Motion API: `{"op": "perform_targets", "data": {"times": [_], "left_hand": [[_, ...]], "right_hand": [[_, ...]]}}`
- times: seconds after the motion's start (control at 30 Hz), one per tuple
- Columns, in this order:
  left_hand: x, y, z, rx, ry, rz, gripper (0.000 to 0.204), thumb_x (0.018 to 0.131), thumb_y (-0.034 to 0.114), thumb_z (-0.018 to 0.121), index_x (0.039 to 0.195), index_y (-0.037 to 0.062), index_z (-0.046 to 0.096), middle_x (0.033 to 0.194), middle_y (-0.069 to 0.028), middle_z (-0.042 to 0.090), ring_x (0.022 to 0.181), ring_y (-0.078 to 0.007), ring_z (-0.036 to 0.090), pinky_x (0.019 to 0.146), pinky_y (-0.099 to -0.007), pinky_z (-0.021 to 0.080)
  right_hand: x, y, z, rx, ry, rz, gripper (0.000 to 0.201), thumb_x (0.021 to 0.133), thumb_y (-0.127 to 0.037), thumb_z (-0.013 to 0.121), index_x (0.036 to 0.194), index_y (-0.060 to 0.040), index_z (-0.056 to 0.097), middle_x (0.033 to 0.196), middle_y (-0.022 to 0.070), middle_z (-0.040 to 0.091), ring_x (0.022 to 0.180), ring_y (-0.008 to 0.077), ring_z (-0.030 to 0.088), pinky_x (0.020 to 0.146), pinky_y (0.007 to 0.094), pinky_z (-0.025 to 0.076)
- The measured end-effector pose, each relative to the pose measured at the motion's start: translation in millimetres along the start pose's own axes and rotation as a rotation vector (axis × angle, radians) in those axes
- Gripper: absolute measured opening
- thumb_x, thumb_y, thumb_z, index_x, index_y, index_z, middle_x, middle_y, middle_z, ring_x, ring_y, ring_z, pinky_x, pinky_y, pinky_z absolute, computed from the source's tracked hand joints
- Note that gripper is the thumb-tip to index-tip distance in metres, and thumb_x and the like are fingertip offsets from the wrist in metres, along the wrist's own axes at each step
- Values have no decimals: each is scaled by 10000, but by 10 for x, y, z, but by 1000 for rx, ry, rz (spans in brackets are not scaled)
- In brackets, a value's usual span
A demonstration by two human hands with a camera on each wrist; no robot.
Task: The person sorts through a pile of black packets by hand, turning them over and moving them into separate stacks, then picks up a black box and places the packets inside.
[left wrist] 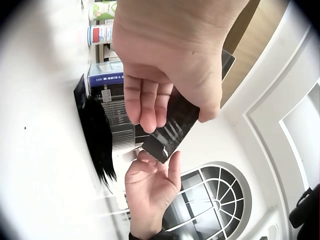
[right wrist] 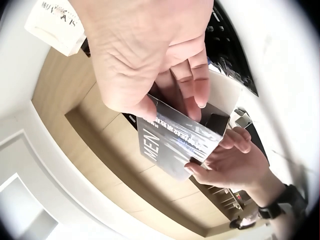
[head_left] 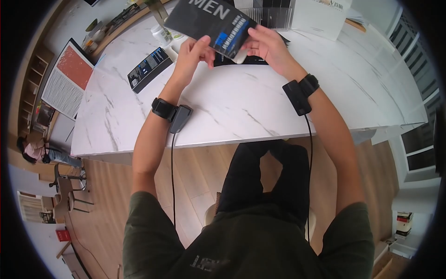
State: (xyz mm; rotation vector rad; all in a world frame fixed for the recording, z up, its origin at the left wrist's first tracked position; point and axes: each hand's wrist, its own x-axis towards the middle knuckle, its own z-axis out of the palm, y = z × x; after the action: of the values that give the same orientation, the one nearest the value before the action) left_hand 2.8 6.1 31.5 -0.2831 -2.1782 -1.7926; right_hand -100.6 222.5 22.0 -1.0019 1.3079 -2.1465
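A dark box with "MEN" on its face (head_left: 204,21) is held up above the table between both hands. The left hand (head_left: 189,58) pinches its lower left part, thumb on the printed face. At its right end the right hand (head_left: 272,49) grips with thumb and fingers. In the right wrist view the box (right wrist: 172,145) has a pale flap standing out at one end, beside the right hand's (right wrist: 145,55) fingers; the left hand (right wrist: 237,162) holds the other side. The left wrist view shows the box (left wrist: 172,127) between the left hand (left wrist: 170,55) and the right hand (left wrist: 152,192).
Another dark box (head_left: 149,69) lies on the marble-patterned table (head_left: 223,102), left of the hands. Behind it are a white bottle (head_left: 160,35) and a glass vase. A black item lies under the held box. A white bag (head_left: 320,18) stands at the back right. A person (head_left: 39,151) is far left.
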Motion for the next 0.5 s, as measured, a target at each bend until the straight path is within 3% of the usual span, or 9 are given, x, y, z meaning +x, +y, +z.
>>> {"op": "perform_targets", "data": {"times": [0.17, 0.3, 0.4, 0.5], "left_hand": [[-19, -15, 18, 17, -56, -7, 540, 897, 413, 544, 595, -32, 593, 634, -137, 599, 504, -185, 575, 566, -283, 474], [-18, -18, 75, 62, -24, 21, 505, 894, 376, 566, 594, -30, 594, 639, -136, 602, 506, -187, 576, 561, -285, 476], [-33, 45, 104, 25, -62, 16, 476, 889, 352, 582, 605, -30, 598, 630, -132, 598, 505, -186, 575, 560, -298, 477], [-46, 90, 161, 79, 50, 34, 535, 914, 403, 506, 594, -16, 594, 596, -109, 577, 526, -174, 557, 571, -288, 452]], "right_hand": [[-12, 26, 10, 25, -123, 126, 241, 881, -253, 614, 993, -41, 594, 921, 49, 644, 817, 100, 599, 662, 227, 457], [53, 100, -51, -28, -167, 117, 170, 897, -221, 599, 991, -81, 616, 849, -34, 623, 619, 19, 455, 559, 173, 348], [-36, -15, 115, -66, -4, 28, 173, 882, -250, 639, 928, -85, 617, 780, -58, 587, 569, 2, 365, 502, 163, 283], [-42, -23, 89, -108, 43, 9, 242, 832, -264, 709, 938, -59, 638, 830, -20, 610, 675, 1, 471, 545, 192, 348]]}}
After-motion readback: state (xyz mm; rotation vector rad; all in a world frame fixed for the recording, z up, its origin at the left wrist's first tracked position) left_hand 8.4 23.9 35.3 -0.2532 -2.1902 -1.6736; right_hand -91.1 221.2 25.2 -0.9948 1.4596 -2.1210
